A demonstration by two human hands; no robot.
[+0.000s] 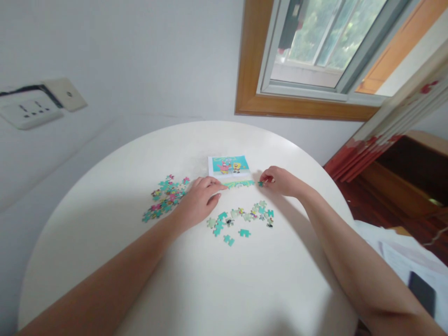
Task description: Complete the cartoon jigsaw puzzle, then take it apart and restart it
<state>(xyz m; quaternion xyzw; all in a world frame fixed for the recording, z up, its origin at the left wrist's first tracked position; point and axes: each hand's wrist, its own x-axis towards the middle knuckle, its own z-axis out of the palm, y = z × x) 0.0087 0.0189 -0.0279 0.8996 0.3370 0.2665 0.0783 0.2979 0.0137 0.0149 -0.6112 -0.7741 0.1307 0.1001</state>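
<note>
My right hand (276, 181) pinches a teal jigsaw piece (261, 184) just off the right end of a joined strip of puzzle pieces (241, 184). At the strip's left end rests my left hand (203, 198), fingers stretched out, the index fingertip touching it. Directly behind the strip lies a picture card (229, 165) with a pink and a yellow cartoon figure on blue. Loose puzzle pieces (245, 232) are scattered in front of both hands. A denser pile of pieces (164, 198) spreads to the left, partly hidden by my left hand.
Everything lies on a round white table (196, 289) against a wall with a socket (33, 109). A wood-framed window (308, 105) is at the back right, beside a red and white curtain (378, 144). Papers and a dark phone (422, 291) lie lower right.
</note>
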